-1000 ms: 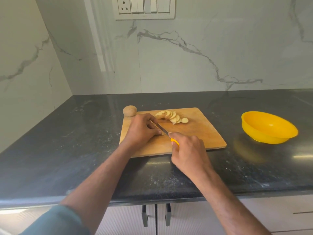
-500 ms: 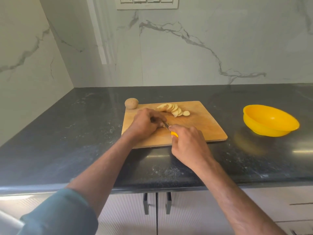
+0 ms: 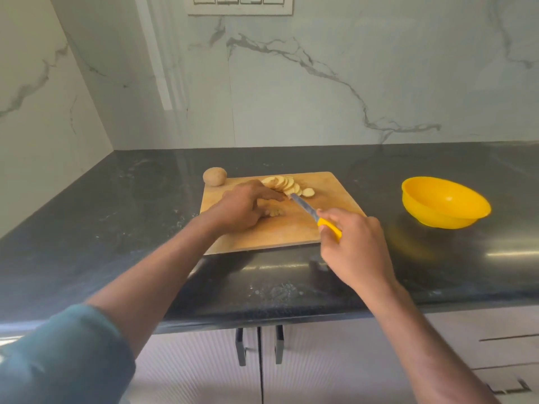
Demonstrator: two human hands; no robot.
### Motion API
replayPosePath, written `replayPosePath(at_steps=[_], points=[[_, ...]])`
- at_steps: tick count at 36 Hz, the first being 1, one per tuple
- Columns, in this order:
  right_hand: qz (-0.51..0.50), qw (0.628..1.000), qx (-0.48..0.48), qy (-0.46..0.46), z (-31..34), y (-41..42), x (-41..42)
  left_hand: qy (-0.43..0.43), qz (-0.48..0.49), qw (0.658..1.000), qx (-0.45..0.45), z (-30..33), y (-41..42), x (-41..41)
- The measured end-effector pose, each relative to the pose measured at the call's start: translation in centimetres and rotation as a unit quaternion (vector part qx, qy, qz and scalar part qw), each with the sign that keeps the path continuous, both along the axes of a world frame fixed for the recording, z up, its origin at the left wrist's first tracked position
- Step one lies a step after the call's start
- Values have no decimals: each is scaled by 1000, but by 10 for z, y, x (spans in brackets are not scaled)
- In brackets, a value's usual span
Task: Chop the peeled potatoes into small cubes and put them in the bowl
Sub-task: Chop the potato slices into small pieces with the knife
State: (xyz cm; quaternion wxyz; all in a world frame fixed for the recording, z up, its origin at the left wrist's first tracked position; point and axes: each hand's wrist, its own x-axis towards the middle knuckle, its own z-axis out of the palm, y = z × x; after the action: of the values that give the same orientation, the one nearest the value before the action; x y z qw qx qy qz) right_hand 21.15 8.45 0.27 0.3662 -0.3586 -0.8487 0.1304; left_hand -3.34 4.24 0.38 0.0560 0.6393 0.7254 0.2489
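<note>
A wooden cutting board (image 3: 326,189) lies on the dark counter. Several round potato slices (image 3: 287,185) lean in a row at its far side, and a few small cut pieces (image 3: 275,212) lie just under my left hand (image 3: 245,207). That hand rests on the board with its fingers stretched toward the slices. My right hand (image 3: 354,247) grips the yellow handle of a knife (image 3: 306,208); the blade is lifted and slanted, and its tip points at the near end of the slice row. An unpeeled whole potato (image 3: 215,176) sits at the board's far left corner. The empty yellow bowl (image 3: 446,220) stands to the right.
The black stone counter (image 3: 116,228) meets marble walls at the back and left. A switch panel (image 3: 239,4) is on the back wall. Cabinet doors with dark handles (image 3: 259,345) are below the counter's front edge.
The knife has lifted off the cut and swung right, so its blade now shows. My left hand has opened out and reached toward the slices, uncovering small cut pieces. The camera has tilted down.
</note>
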Motion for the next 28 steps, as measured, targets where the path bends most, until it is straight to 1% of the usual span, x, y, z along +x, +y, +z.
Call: replayPosePath(at_steps=[3, 5, 11, 16, 19, 23, 26, 28], points=[[-17, 1000, -6, 3, 0, 8, -17, 77, -71, 992, -75, 16, 4, 4], [-15, 1000, -12, 5, -5, 11, -24, 120, -101, 982, -108, 24, 7, 7], [-7, 999, 18, -31, -17, 14, -28, 151, -110, 973, -137, 35, 16, 0], [-4, 998, 21, -60, -21, 14, -29, 101, -64, 986, -112, 33, 17, 1], [-4, 997, 27, -70, -21, 14, -30, 71, -13, 995, -67, 23, 16, 7], [0, 996, 33, -86, -21, 11, -30, 38, 54, 998, -5, 4, 14, 12], [0, 994, 48, -97, -20, 9, -30, -1, 55, 998, 23, -1, 7, 7], [0, 993, 53, -103, -18, 8, -30, -4, 38, 999, 22, 2, 1, 3]])
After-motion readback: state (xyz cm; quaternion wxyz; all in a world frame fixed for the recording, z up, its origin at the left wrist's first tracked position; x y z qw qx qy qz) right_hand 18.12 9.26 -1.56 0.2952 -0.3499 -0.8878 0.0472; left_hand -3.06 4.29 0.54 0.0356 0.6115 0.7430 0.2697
